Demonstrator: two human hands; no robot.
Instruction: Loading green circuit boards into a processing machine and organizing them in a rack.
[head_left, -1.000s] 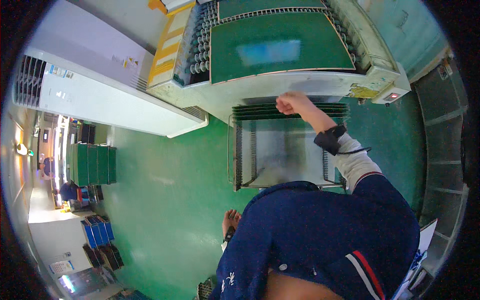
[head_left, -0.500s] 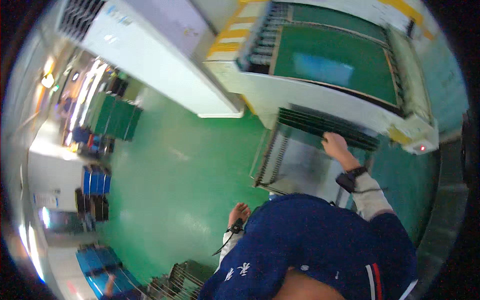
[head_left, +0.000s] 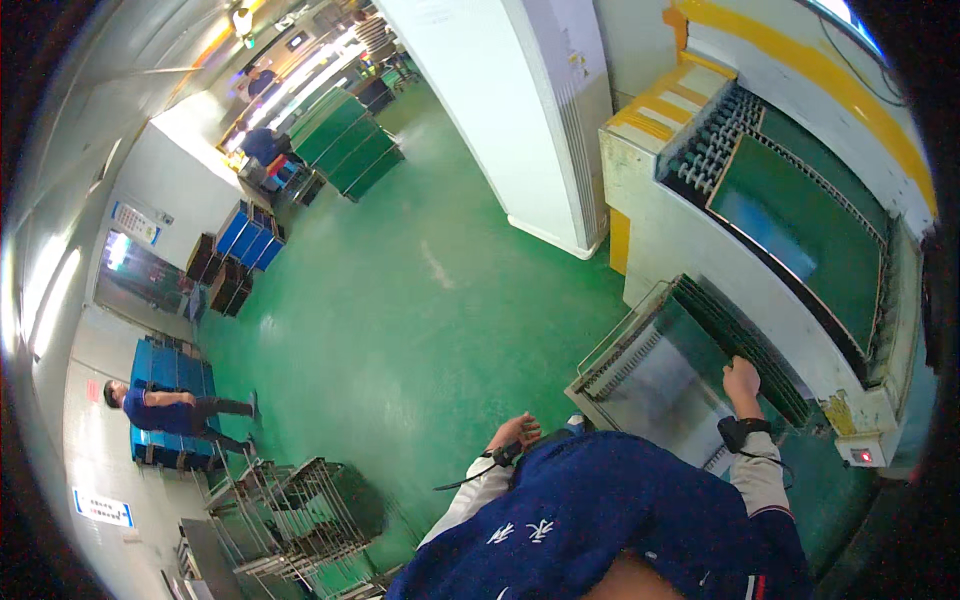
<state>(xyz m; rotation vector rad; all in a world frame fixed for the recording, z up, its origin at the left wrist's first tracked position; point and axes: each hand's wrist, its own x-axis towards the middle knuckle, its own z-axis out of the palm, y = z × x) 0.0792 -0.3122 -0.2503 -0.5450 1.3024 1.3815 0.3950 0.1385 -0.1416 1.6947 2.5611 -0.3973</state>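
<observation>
The view has swung to the left since a moment ago, so more green floor [head_left: 400, 300] shows now. The right hand [head_left: 741, 378] has come down onto the top edge of a green board [head_left: 700, 350] that stands in a metal rack [head_left: 625, 365]; its fingers curl over that edge. More thin boards stand in a row in the rack. The left hand [head_left: 515, 433] hangs by the body, loosely curled around a dark cord [head_left: 470, 475]. A big white machine [head_left: 720, 250] stands right behind the rack. Far off, a person [head_left: 170, 410] walks past blue crates [head_left: 175, 365].
</observation>
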